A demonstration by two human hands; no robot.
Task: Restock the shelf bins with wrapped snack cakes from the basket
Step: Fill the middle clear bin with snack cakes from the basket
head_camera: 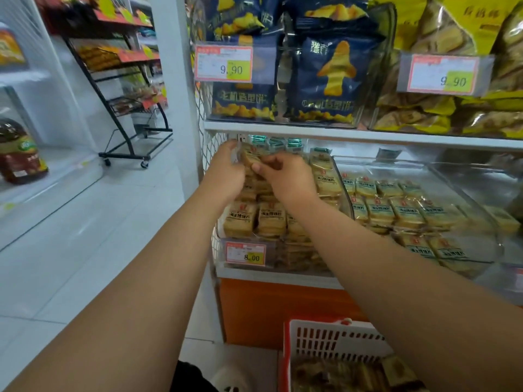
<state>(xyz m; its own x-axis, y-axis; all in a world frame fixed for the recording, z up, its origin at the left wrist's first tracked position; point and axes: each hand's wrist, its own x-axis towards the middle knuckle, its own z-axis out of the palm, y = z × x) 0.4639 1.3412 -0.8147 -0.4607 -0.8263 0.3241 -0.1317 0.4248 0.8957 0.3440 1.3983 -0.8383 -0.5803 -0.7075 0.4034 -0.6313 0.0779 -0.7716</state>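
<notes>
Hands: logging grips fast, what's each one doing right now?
Left hand: holding a wrapped snack cake.
Right hand: pinching the same wrapped snack cake.

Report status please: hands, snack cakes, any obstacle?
Both hands, left hand and right hand, pinch one wrapped snack cake over the left bin. Basket below holds more. Nothing in the way.

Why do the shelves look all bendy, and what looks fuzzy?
Head view: the wide lens bows the white shelf edge and stretches the arms; the yellow snack bags at the top right are smeared; the clear plastic bin catches pale glare; the hands holding the wrapped snack cake look slightly soft.
</notes>
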